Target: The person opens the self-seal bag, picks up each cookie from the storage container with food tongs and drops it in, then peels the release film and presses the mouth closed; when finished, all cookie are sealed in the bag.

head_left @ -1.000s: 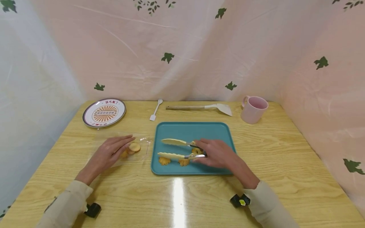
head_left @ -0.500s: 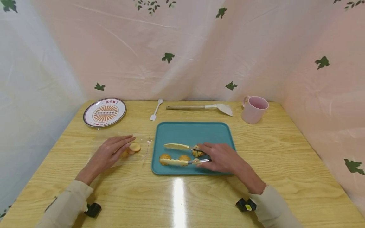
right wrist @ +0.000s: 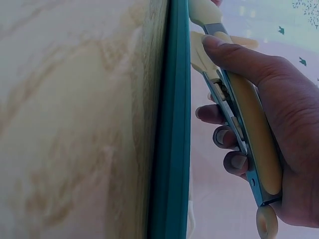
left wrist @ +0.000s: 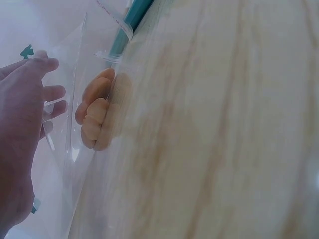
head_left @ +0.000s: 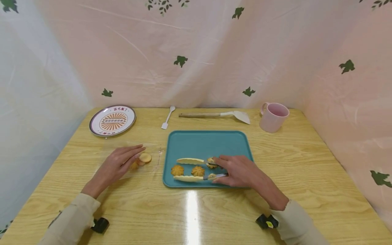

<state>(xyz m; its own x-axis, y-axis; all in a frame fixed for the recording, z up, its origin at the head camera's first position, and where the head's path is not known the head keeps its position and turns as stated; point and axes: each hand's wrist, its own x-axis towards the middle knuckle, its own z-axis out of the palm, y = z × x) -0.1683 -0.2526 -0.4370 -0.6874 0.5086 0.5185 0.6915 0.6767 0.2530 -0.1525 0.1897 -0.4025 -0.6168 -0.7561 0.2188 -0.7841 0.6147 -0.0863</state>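
Gripping the cream-tipped tongs (head_left: 190, 161), the right hand (head_left: 243, 172) is low over the near right part of the blue tray (head_left: 202, 144), thumb on one side of the handles and fingers curled round the other. The two arms of the tongs stand apart and point toward the tray's left edge. Seen from the head view, two ribbed cookies (head_left: 197, 170) sit between those arms by the tray's near left corner, side by side with a narrow gap; a third cookie (head_left: 211, 160) lies farther from the near edge, partly hidden by the tongs and the fingers. Beyond the tray's left edge, a clear bag (head_left: 154, 162) lies on the wooden table (head_left: 137, 211) with several flat round biscuits (head_left: 145, 158) clustered inside. The left hand (head_left: 116, 163) rests on this bag, fingers stretched toward the tray; whether they pinch the film, I cannot tell. Along the table's far edge, from its far left corner to its far right, are a patterned plate (head_left: 112, 121), a small white utensil (head_left: 167, 118), a wooden-handled spatula (head_left: 202, 115) and a pink mug (head_left: 271, 120). Behind that edge hangs a pale pink cloth (head_left: 137, 51) with green leaf shapes
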